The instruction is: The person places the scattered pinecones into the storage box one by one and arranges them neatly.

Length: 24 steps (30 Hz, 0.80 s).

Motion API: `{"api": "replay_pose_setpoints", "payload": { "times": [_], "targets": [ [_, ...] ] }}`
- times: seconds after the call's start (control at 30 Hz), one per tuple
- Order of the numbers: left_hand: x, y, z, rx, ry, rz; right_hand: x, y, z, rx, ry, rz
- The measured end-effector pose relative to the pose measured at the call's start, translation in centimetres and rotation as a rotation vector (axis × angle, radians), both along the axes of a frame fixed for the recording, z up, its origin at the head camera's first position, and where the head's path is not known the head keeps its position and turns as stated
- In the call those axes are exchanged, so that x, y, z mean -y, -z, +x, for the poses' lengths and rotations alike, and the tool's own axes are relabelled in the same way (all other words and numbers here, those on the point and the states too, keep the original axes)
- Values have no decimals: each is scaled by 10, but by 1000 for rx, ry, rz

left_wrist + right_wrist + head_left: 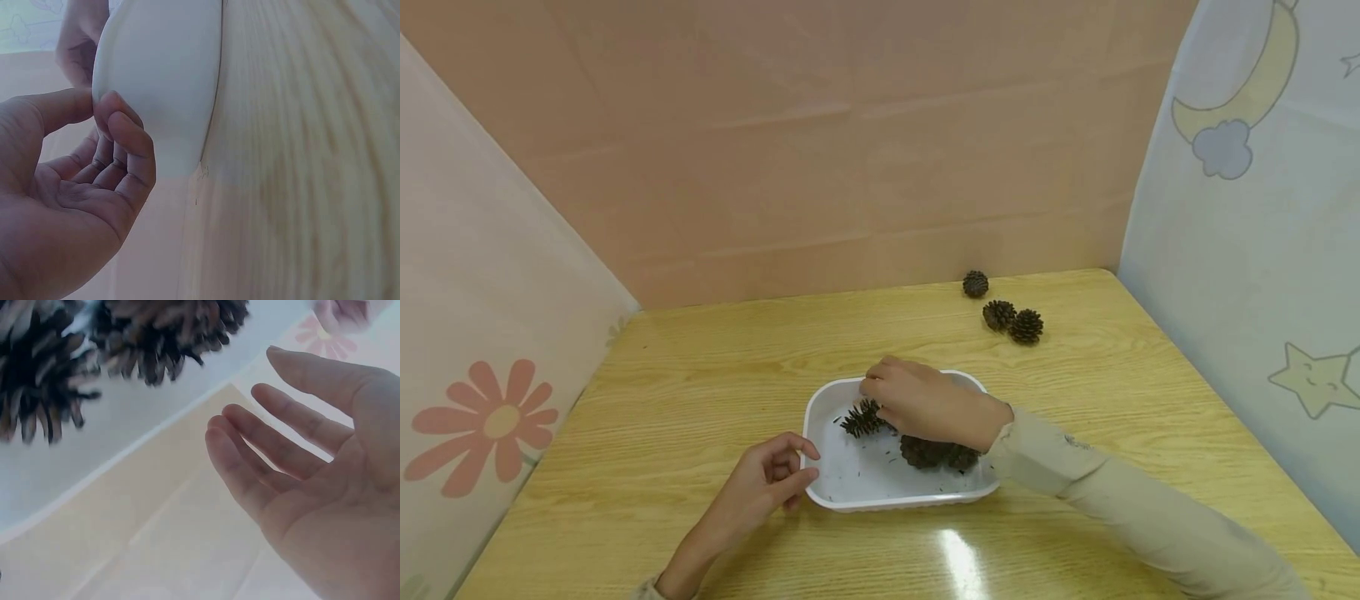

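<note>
A white plastic tray (910, 502) holds several dark brown pine cones (923, 452), one of them a spread-scaled pine cone (861, 419) lying left of the others. My left hand (767, 479) is at the tray's left end, where thumb and curled forefinger pinch the rim. The left wrist view shows this hand (94, 169) at the pale tray wall (162, 75). Over the tray's back part hangs my right hand (928, 404), partly hiding the cones. In the right wrist view its fingers (281, 447) are loosely extended, with nothing between them, apart from the pine cones (169, 337).
Three more pine cones lie on the wooden table (715, 358) toward the back right: a single cone (975, 284) and a touching pair (1012, 322). Small dark flakes lie in the tray. A peach cloth (820, 150) hangs behind the table, with patterned cloths on both sides.
</note>
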State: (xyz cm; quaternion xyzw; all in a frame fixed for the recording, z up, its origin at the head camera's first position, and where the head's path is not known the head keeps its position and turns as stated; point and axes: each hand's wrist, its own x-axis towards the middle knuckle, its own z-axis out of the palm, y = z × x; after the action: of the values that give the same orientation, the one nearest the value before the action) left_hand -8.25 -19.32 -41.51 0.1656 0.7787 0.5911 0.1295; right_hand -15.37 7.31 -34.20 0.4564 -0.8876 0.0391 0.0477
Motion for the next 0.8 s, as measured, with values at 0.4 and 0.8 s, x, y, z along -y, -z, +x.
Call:
{"api": "replay_pose_setpoints", "payload": {
  "times": [0.4,0.8],
  "targets": [
    [1,-1,0,15,-4,5,-29,-19,1,77,107,-128],
    [5,-1,0,9,5,16,-63,-19,-5,78,235,-255]
  ]
}}
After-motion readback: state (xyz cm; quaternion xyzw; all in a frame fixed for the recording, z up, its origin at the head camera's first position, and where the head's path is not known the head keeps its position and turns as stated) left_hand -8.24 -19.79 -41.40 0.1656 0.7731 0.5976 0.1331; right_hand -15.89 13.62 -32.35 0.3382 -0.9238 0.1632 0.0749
